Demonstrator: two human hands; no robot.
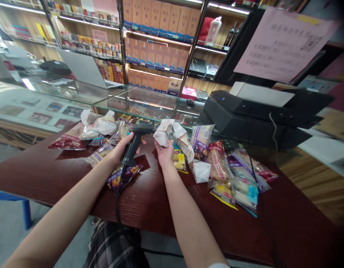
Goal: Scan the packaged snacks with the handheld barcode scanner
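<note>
My left hand (124,147) is wrapped round the handle of a black barcode scanner (130,149), its head turned to the right and its cable hanging over the table's front edge. In my right hand (164,150) is a white paper-wrapped package (163,132), raised a little in front of the scanner head. Beneath the scanner lies a purple snack bag (124,176). Just right of my right hand are another white-wrapped package (183,139) and a small yellow packet (179,160).
Bagged breads (216,160) and packets (246,191) spread over the dark red table (152,201) to the right; more bags (73,137) lie left. Behind stand a glass counter (110,104), a laptop (82,69) and a black printer (244,111). A blue stool (26,214) is at lower left.
</note>
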